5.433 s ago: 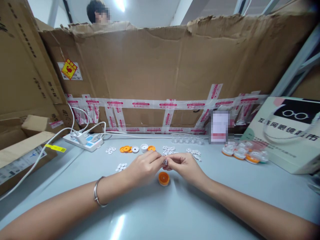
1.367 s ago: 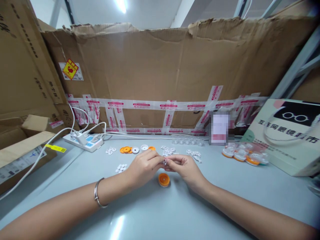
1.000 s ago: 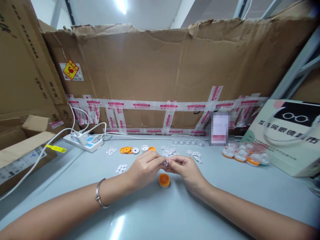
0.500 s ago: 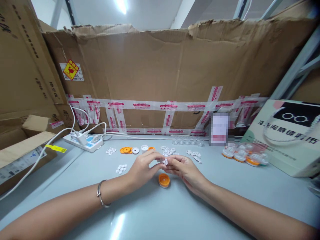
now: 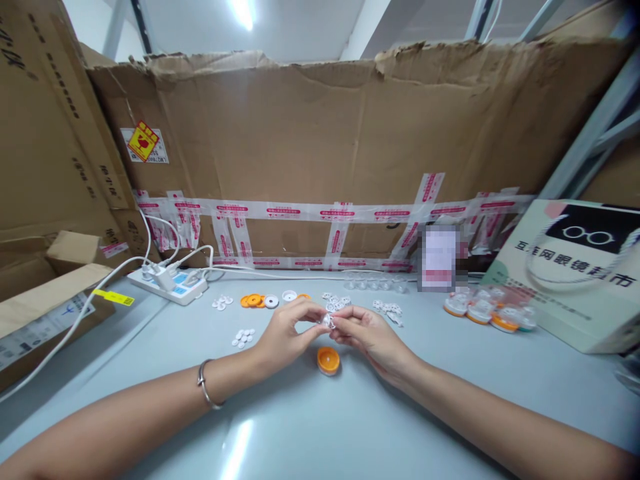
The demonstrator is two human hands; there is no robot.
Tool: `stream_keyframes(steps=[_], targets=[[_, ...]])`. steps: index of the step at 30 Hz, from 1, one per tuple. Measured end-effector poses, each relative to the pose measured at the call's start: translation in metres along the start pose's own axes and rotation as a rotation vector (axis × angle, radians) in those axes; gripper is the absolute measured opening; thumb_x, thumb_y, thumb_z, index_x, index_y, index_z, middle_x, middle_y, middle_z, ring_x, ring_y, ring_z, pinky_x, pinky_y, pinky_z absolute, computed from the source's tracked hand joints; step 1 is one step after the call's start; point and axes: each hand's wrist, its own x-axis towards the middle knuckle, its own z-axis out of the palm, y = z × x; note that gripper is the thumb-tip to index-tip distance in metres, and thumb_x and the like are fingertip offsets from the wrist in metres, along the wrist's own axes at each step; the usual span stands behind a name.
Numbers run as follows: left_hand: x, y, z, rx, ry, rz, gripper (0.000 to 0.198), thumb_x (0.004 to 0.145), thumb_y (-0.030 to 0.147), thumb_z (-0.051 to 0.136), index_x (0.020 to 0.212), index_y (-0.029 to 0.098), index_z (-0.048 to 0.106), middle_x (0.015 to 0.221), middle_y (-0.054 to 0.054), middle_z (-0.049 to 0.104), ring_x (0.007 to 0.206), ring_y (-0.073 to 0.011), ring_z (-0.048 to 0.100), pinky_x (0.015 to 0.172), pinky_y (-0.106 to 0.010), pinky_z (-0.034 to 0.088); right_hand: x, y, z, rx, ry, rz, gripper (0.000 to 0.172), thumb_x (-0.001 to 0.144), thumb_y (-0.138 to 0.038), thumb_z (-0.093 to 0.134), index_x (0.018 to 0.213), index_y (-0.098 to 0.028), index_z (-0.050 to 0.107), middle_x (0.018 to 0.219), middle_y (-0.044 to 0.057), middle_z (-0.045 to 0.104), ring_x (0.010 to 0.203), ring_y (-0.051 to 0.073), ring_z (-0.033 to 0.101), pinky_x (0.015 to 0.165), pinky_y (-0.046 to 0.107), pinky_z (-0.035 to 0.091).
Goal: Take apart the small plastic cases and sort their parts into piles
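Observation:
My left hand and my right hand meet over the middle of the table. Their fingertips pinch a small white plastic part with openings in it; fingers cover some of it. Just below the hands, on the table, sits a round orange cup with a pale base. Behind the fingers lie several white openwork pieces, and a second group of white pieces is to the right. Orange discs and white rings are left of the fingertips, partly behind my left hand.
Small white discs lie at the left. Clear cups line the back. Orange-and-clear round units stand by a paper bag at the right. A power strip, cables and an open carton occupy the left side.
The white part has turned and shifted slightly left between my fingertips. Both hands stay pinched on it; the orange cup has not moved.

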Motion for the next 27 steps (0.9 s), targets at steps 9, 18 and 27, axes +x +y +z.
stream_keyframes(steps=[9, 18, 27], targets=[[-0.003, 0.001, 0.002, 0.153, 0.068, 0.220, 0.012, 0.077, 0.018, 0.060, 0.088, 0.014, 0.058, 0.083, -0.006, 0.063, 0.077, -0.0142, 0.059, 0.070, -0.026, 0.048, 0.005, 0.009, -0.003, -0.206, 0.023, -0.195, 0.019, 0.057, -0.027, 0.065, 0.060, -0.018, 0.049, 0.057, -0.003, 0.059, 0.054, 0.009, 0.053, 0.057, 0.023, 0.041], [-0.001, -0.005, -0.003, 0.105, 0.028, 0.223, 0.006, 0.081, 0.018, 0.056, 0.084, 0.015, 0.061, 0.076, -0.005, 0.063, 0.071, -0.0127, 0.057, 0.066, -0.025, 0.046, 0.033, -0.027, -0.051, -0.370, 0.141, -0.289, 0.025, 0.056, -0.034, 0.069, 0.067, -0.018, 0.054, 0.059, -0.001, 0.063, 0.056, 0.012, 0.058, 0.059, 0.026, 0.045], [0.003, -0.013, -0.004, 0.073, 0.006, -0.006, 0.022, 0.086, 0.014, 0.044, 0.098, 0.018, 0.062, 0.085, -0.005, 0.060, 0.080, -0.0142, 0.055, 0.073, -0.027, 0.043, 0.058, -0.027, -0.098, -0.714, 0.174, -0.344, 0.024, 0.060, -0.039, 0.066, 0.067, -0.017, 0.061, 0.068, 0.004, 0.066, 0.066, 0.017, 0.061, 0.062, 0.028, 0.046]])
